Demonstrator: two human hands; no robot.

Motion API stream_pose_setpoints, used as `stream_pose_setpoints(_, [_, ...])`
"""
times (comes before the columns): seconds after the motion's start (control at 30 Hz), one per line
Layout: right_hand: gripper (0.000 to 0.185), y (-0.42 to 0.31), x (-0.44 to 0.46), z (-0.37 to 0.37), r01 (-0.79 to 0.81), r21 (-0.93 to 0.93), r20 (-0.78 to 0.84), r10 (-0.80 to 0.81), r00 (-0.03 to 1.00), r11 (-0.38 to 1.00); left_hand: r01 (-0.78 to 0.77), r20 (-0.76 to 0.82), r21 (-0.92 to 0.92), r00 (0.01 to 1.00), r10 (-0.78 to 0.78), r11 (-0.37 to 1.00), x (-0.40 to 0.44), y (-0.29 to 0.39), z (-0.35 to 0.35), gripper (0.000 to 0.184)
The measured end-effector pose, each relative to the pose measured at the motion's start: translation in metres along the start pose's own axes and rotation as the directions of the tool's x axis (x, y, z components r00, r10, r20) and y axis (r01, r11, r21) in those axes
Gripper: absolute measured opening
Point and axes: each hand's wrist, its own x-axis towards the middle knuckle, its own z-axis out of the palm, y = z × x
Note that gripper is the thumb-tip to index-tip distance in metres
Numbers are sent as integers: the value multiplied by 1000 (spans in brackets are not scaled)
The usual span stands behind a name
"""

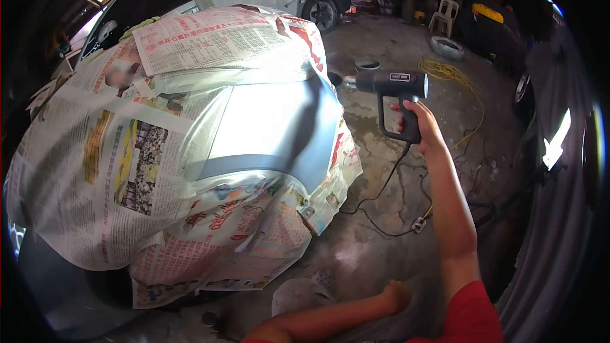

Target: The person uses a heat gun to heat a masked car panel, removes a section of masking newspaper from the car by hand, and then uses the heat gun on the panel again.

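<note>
Holding heat gun (389, 84), panel edge (338, 109), open floor (395, 35)

Toward nine o'clock, off-white newspaper (70, 209) carries fine black columns, yellow patches and a speckled black-and-white picture, with bold red characters toward seven o'clock. The panel (254, 162) beside it is blue-grey around a glaring white area. Toward two o'clock, the heat gun (389, 82) is black with a silvery nozzle, the coiled cord (445, 71) yellow.

Open floor (372, 267) beside papered car (127, 222); black cable (395, 168) across it
</note>
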Motion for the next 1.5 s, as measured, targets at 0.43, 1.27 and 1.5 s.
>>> stream_pose_setpoints(0.43, [57,-42,-144,72,119,97,517,-152,842,988,43,8,41,999,-44,998,-1,3,6,18])
stream_pose_setpoints(1.27, [48,64,-223,49,376,-161,576,-222,786,912,-339,150,-250,912,382,907,-50,58,32,35])
stream_pose_setpoints(1.5, [30,105,-225,41,13,180,13,-16,1000,984,-195,15,-4,981,195,981,-73,82,18,36])
